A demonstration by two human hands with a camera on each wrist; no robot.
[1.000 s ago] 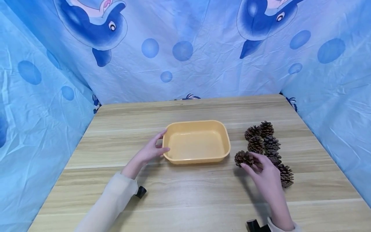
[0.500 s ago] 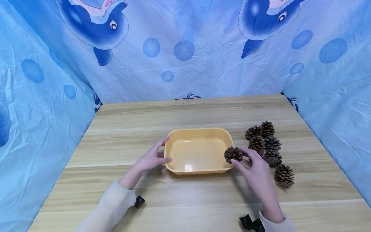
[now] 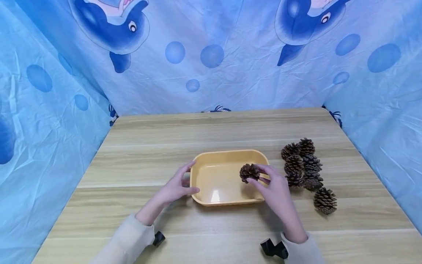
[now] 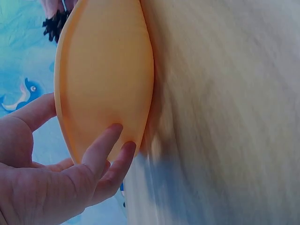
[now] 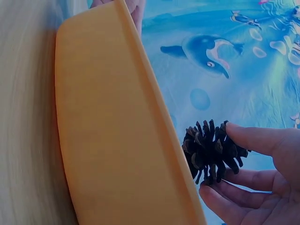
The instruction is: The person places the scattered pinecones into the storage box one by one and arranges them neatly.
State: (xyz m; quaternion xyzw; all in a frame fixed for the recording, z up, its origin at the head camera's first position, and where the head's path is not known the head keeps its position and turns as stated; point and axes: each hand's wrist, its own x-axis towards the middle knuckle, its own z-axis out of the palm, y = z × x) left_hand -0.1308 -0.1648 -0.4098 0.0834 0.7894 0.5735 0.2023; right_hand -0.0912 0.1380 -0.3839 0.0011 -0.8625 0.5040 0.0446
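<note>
A yellow plastic tray (image 3: pixel 215 178) sits on the table in the head view, with nothing lying in it. My left hand (image 3: pixel 176 187) holds its left end, thumb over the rim and fingers against the outer wall, as the left wrist view shows with the tray's side (image 4: pixel 105 70). Over the tray's right part, my right hand (image 3: pixel 276 189) pinches a brown pine cone (image 3: pixel 249 173) between thumb and fingertips. In the right wrist view that pine cone (image 5: pixel 213 152) is above the rim's level, partly overlapped by the tray's edge.
Several pine cones (image 3: pixel 302 163) stand clustered on the right of the wooden table (image 3: pixel 158 132). One more pine cone (image 3: pixel 325 201) lies nearer, slightly apart from them. Blue cloth (image 3: pixel 237 84) printed with dolphins hangs behind and on both sides.
The right hand has carried its pine cone left, from beside the cluster to over the tray. The left hand has drawn the tray nearer and slightly right.
</note>
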